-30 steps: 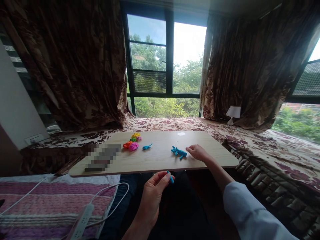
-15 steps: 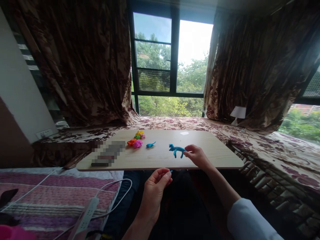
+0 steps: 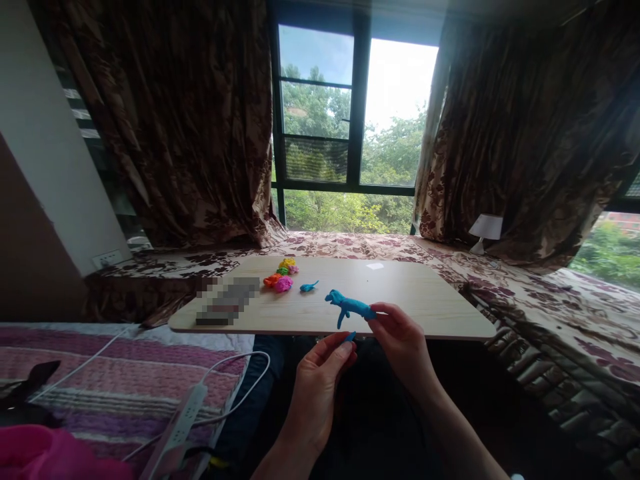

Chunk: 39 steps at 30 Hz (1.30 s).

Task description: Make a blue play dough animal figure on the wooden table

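Observation:
Between the thumb and fingers of my right hand (image 3: pixel 400 337) is the rear end of a blue clay animal figure (image 3: pixel 353 305). Its head points left and its legs hang down, above the table's front edge. Lower and to the left, my left hand (image 3: pixel 323 367) pinches a small blue clay piece (image 3: pixel 351 337), whose tip shows past the thumb. The two hands are close together but apart. Behind them a blue clay lump with a thin tail (image 3: pixel 309 287) lies on the table (image 3: pixel 400 287).
Several clay lumps, among them a pink one (image 3: pixel 284 284) and a yellow one (image 3: pixel 287 263), sit at the table's back left. A blurred-out dark object (image 3: pixel 227 301) lies on the left. A power strip (image 3: pixel 183 420) rests on the striped bedding (image 3: pixel 115 380). A lamp (image 3: pixel 486 228) stands far right.
My right hand has brought the blue clay animal figure nearer to me and to my left hand. My left hand has risen slightly, and more of its blue piece shows. The view has shifted a little.

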Each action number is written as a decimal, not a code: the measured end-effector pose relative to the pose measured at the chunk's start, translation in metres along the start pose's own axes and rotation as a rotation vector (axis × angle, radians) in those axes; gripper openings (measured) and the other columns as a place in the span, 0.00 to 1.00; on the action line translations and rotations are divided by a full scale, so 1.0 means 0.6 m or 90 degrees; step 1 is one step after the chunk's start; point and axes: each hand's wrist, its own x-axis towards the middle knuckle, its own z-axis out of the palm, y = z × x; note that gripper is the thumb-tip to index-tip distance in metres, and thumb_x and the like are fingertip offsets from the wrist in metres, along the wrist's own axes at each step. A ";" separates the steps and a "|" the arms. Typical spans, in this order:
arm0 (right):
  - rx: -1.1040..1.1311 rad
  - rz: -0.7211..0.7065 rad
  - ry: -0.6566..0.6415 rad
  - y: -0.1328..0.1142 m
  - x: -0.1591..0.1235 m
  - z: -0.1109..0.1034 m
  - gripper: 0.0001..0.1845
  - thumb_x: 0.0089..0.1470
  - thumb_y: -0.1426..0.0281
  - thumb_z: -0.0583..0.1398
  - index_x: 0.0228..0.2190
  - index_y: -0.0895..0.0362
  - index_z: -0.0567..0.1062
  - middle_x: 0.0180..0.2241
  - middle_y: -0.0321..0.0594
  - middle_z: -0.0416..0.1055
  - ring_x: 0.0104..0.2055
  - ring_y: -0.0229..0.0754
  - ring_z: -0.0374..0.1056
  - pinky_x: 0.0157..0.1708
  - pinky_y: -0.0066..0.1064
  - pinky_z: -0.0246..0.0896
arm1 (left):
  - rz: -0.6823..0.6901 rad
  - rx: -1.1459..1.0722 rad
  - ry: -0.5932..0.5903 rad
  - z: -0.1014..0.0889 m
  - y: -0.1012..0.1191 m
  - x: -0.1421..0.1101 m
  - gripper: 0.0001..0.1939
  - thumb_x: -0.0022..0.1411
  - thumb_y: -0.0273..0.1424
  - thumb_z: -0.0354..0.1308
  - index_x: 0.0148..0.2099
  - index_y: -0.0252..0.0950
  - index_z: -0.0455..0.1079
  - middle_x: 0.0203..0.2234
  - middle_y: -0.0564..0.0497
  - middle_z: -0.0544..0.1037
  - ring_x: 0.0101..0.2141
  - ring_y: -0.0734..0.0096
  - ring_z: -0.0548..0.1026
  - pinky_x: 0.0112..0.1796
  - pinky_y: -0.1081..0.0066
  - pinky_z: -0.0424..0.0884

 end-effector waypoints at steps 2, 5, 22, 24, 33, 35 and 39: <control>-0.010 -0.016 -0.002 -0.007 -0.008 0.003 0.11 0.50 0.69 0.60 0.38 0.54 0.70 0.35 0.40 0.73 0.38 0.44 0.71 0.41 0.37 0.66 | -0.033 -0.030 -0.002 0.003 0.001 -0.001 0.12 0.46 0.26 0.65 0.37 0.34 0.75 0.29 0.48 0.79 0.31 0.73 0.75 0.36 0.75 0.71; -0.060 -0.045 -0.008 -0.019 -0.017 0.008 0.10 0.50 0.71 0.60 0.38 0.53 0.71 0.37 0.39 0.72 0.38 0.43 0.70 0.41 0.37 0.66 | -0.052 -0.059 -0.013 0.006 0.003 -0.001 0.11 0.47 0.26 0.64 0.37 0.34 0.75 0.28 0.48 0.79 0.30 0.73 0.75 0.35 0.75 0.72; -0.088 -0.119 -0.047 -0.025 -0.027 0.021 0.12 0.50 0.77 0.58 0.38 0.53 0.72 0.40 0.39 0.69 0.39 0.41 0.68 0.39 0.33 0.66 | -0.050 -0.092 -0.006 0.005 0.002 -0.002 0.10 0.51 0.27 0.62 0.38 0.31 0.74 0.27 0.48 0.76 0.27 0.76 0.73 0.30 0.75 0.72; -0.101 -0.128 -0.043 -0.026 -0.028 0.021 0.13 0.50 0.78 0.58 0.38 0.53 0.73 0.40 0.39 0.69 0.38 0.41 0.68 0.38 0.32 0.66 | -0.049 -0.094 -0.001 0.005 0.001 -0.002 0.10 0.51 0.27 0.62 0.38 0.31 0.74 0.26 0.49 0.76 0.26 0.77 0.73 0.29 0.75 0.72; -0.133 -0.133 -0.056 -0.030 -0.035 0.023 0.13 0.51 0.77 0.58 0.39 0.53 0.73 0.40 0.39 0.69 0.39 0.41 0.68 0.39 0.32 0.65 | -0.066 -0.127 -0.017 0.004 -0.001 -0.004 0.09 0.52 0.27 0.62 0.38 0.32 0.73 0.27 0.49 0.76 0.27 0.76 0.73 0.30 0.73 0.73; -0.140 -0.137 -0.058 -0.031 -0.035 0.022 0.12 0.51 0.77 0.58 0.39 0.53 0.73 0.40 0.39 0.69 0.40 0.41 0.68 0.39 0.32 0.65 | -0.071 -0.142 -0.014 0.004 -0.001 -0.004 0.08 0.52 0.27 0.61 0.37 0.33 0.73 0.27 0.50 0.76 0.27 0.76 0.73 0.30 0.73 0.73; -0.157 -0.153 -0.070 -0.032 -0.034 0.020 0.13 0.51 0.78 0.58 0.38 0.53 0.74 0.39 0.39 0.69 0.41 0.41 0.67 0.40 0.32 0.64 | -0.071 -0.156 0.002 0.003 -0.003 -0.004 0.07 0.52 0.26 0.61 0.36 0.32 0.73 0.27 0.50 0.76 0.26 0.77 0.73 0.30 0.73 0.73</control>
